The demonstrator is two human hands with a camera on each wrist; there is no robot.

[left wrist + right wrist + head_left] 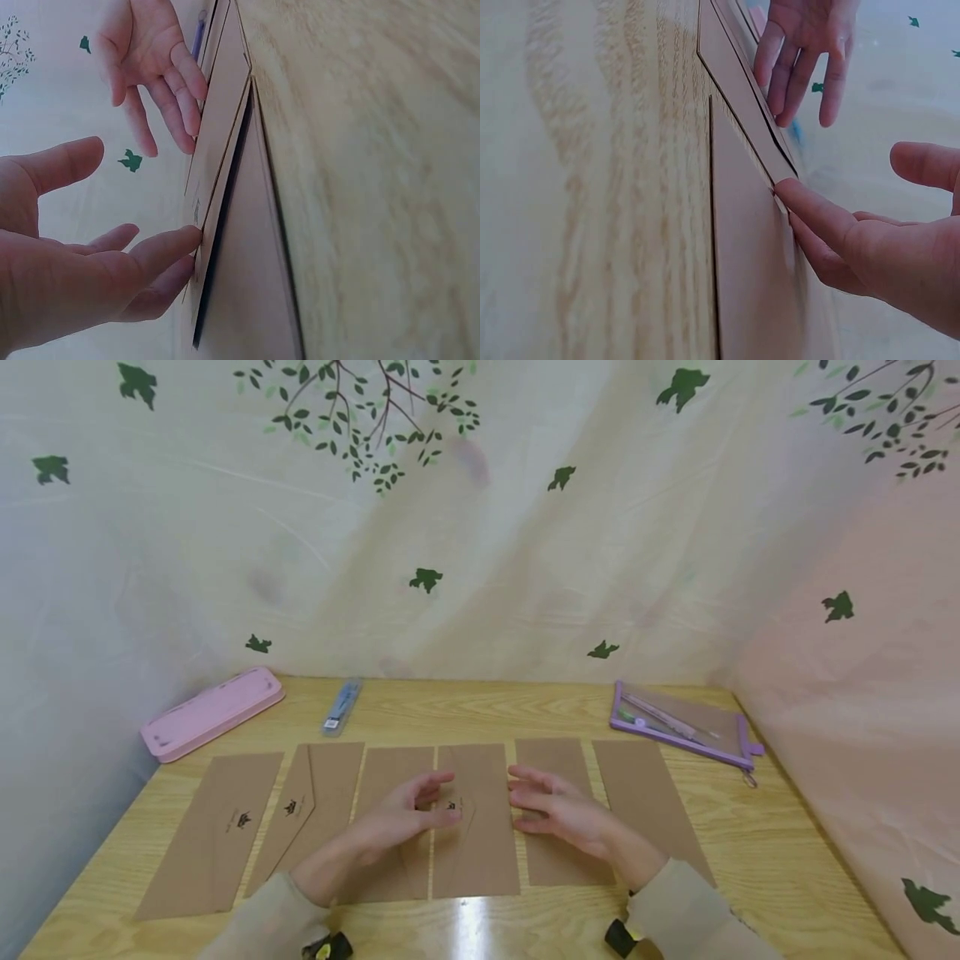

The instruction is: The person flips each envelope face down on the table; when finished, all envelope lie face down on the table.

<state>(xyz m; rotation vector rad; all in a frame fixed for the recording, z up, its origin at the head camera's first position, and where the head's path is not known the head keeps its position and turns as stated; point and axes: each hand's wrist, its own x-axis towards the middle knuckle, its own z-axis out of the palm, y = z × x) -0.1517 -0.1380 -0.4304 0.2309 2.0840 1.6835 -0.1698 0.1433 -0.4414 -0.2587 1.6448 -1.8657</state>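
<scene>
Several brown kraft paper envelopes lie side by side in a row on the table. My left hand (396, 820) is over the middle of the row, its fingers relaxed and apart beside an envelope with a small dark crown print (480, 839). My right hand (567, 814) hovers at an envelope (553, 756) just right of that one, fingers loosely extended. In the left wrist view, fingertips of the left hand (112, 274) meet an envelope's surface or nearly so. In the right wrist view, the right hand's index fingertip (789, 189) appears at an envelope's edge. Neither hand holds anything.
A pink pencil case (213, 714) stands at the back left, beside a slim blue package (342, 707). At the back right lies a clear purple-edged zip pouch (720, 720) with pens inside. Leaf-patterned curtains (510, 543) border the wooden table (787, 852).
</scene>
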